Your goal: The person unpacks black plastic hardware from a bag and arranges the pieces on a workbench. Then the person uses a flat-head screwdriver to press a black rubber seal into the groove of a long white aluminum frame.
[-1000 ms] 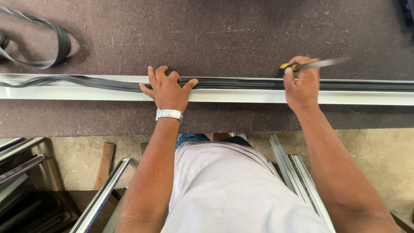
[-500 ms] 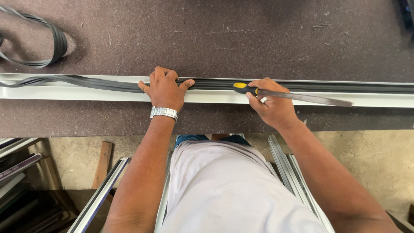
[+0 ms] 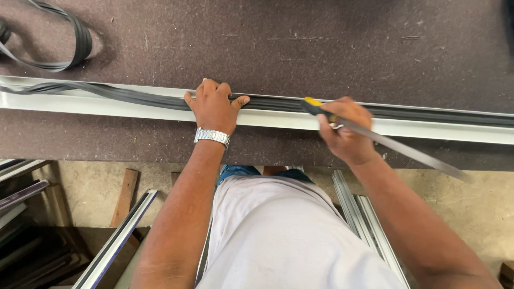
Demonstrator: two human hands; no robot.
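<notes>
A long white aluminium profile (image 3: 134,109) lies across a dark brown workbench (image 3: 278,43). A black rubber gasket strip (image 3: 128,96) runs along its channel and trails off to the left. My left hand (image 3: 213,106) presses flat on the strip and profile, a metal watch (image 3: 212,136) on the wrist. My right hand (image 3: 345,130) grips a screwdriver (image 3: 385,142) with a black and yellow handle; the handle end points left at the gasket and the metal shaft sticks out to the lower right.
A loop of spare black gasket (image 3: 64,48) lies at the back left of the bench. Below the bench edge, aluminium profiles lean by my legs on the left (image 3: 115,241) and on the right (image 3: 364,225), with more dark profiles (image 3: 21,192) stacked at far left.
My right hand has slid left along the profile with the screwdriver, from the far right to close beside my left hand. The tool now angles down to the right. My left hand barely moved.
</notes>
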